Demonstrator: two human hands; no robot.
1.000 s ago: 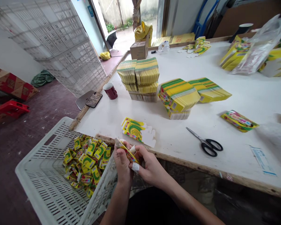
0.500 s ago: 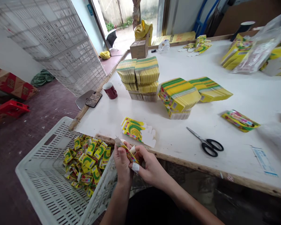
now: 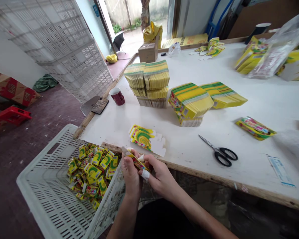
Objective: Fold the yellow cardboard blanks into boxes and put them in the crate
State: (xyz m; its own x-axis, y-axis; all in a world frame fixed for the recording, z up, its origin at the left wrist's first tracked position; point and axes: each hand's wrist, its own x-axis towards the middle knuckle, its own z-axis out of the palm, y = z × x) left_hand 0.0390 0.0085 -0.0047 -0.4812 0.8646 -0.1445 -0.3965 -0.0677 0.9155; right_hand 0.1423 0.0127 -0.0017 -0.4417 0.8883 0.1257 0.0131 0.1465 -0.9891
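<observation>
Between both hands, at the front edge of the table, is a small yellow and green printed carton (image 3: pixel 137 161) with a pale flap sticking up at its left end. My left hand (image 3: pixel 131 172) is closed on its left end, thumb against the side. My right hand (image 3: pixel 155 172) pinches the right end; white tape wraps its thumb and a finger. Part of the carton is hidden by the fingers. Just beyond lie flat unfolded cartons (image 3: pixel 147 139) on the white table. Below left, a pale plastic crate (image 3: pixel 54 199) holds many small folded cartons (image 3: pixel 92 172).
Scissors (image 3: pixel 219 151) and a printed packet (image 3: pixel 255 128) lie to the right. Stacks of flat cartons (image 3: pixel 148 83) and another bundle (image 3: pixel 190 99) stand farther back. A maroon mug (image 3: pixel 117 96) and a phone (image 3: pixel 100 105) sit near the left edge. Tall stacked crates (image 3: pixel 62 49) rise behind.
The carton has turned slightly in my fingers, and its flap leans a little differently. Both hands keep nearly the same place; the table and crate look unchanged.
</observation>
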